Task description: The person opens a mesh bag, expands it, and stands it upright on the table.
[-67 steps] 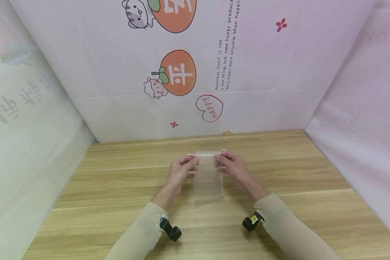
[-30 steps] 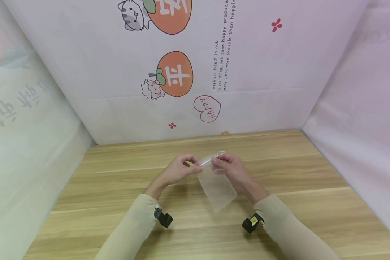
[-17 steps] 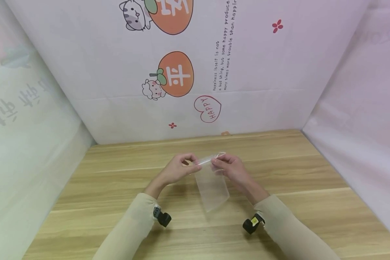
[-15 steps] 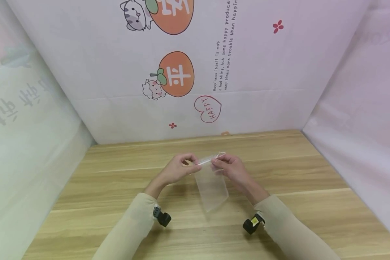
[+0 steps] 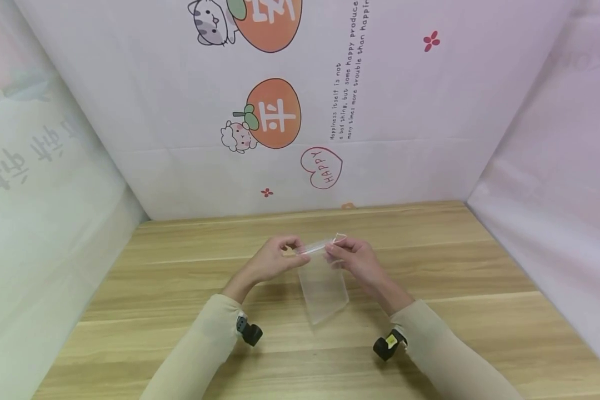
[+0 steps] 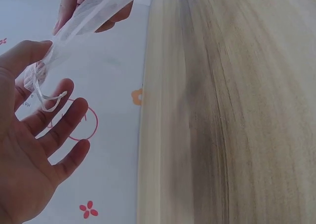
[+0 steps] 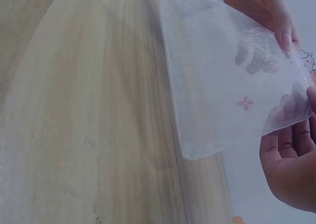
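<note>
Sheer drawstring bag (image 5: 323, 290) is held above the wooden table (image 5: 170, 278), lower end hung nearward. Its top edge is pinched by thumb and fingers: left end by left hand (image 5: 272, 261), right end by right hand (image 5: 361, 261).

Sheer bag (image 6: 85, 23) with knotted cord (image 6: 38, 90) in fingers (image 6: 27, 55)

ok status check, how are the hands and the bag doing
Left hand and right hand both pinching top of sheer white bag. Bag hangs slanted over wooden table. Drawstring loop loose by left hand; nothing seen blocking.
</note>
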{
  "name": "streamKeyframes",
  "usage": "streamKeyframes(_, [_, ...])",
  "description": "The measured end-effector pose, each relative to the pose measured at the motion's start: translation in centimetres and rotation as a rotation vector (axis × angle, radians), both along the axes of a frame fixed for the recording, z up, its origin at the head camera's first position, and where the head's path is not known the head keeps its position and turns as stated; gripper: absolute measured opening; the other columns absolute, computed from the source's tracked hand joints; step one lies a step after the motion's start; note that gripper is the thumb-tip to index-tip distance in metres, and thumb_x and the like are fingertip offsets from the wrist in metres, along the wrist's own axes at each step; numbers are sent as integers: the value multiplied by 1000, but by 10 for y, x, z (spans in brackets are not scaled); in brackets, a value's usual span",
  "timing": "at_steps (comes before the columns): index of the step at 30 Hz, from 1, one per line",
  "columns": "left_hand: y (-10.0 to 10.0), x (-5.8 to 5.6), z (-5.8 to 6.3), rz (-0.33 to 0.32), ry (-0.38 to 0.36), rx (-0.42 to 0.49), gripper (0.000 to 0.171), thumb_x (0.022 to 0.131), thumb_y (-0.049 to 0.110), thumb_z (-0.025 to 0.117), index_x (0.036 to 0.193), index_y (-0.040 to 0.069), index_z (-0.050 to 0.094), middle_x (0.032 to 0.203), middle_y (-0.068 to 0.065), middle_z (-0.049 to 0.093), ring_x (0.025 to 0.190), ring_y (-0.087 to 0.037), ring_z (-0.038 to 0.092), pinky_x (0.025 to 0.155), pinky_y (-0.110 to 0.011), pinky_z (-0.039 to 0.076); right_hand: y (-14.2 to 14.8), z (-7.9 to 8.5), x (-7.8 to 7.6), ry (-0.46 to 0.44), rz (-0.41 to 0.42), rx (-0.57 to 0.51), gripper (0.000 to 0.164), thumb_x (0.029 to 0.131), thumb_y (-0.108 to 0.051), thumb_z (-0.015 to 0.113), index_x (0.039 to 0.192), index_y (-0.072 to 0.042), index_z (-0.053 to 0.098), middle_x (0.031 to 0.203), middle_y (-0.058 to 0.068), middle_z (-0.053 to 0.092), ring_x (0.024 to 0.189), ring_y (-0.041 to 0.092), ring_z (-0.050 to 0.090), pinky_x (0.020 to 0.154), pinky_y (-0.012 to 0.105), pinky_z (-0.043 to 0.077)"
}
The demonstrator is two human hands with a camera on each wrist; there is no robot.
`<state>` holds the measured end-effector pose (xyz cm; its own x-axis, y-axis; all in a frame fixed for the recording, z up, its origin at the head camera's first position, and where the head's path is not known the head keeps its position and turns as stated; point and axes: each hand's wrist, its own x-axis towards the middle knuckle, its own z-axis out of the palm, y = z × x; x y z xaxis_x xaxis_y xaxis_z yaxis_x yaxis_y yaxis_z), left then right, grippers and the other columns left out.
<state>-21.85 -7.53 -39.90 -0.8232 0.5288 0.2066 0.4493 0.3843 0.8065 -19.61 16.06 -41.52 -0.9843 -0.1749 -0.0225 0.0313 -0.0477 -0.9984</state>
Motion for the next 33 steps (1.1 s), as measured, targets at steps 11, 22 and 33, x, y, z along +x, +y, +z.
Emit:
streamKeyframes(11, [-1, 1, 5, -26, 48, -11, 9, 89, 21, 78, 87, 18, 70, 91, 7, 67, 92, -16, 59, 86, -47, 47, 22, -2, 0, 101, 138, 107, 36, 98, -13, 67, 127, 6, 56, 117, 19, 67, 103, 26, 66, 91, 47, 54])
streamKeyframes(22, [-6, 1, 12, -61, 2, -14, 6, 90, 21, 78, 89, 17, 73, 92, 7, 69, 95, -16, 60, 92, -50, 45, 31, 33, -12, 339, 347, 358, 35, 90, -18, 77, 123, -11, 67, 126, 6, 65, 119, 32, 59, 95, 41, 53])
streamKeyframes(33, [-11, 1, 11, -88, 1, 4, 7, 90, 18, 78, 91, 11, 74, 95, 3, 71, 95, -17, 60, 89, -47, 47, 21, 32, -15, 342, 493, 374, 12, 91, -7, 74, 101, -1, 70, 102, 11, 68, 93, 25, 62, 85, 37, 56])
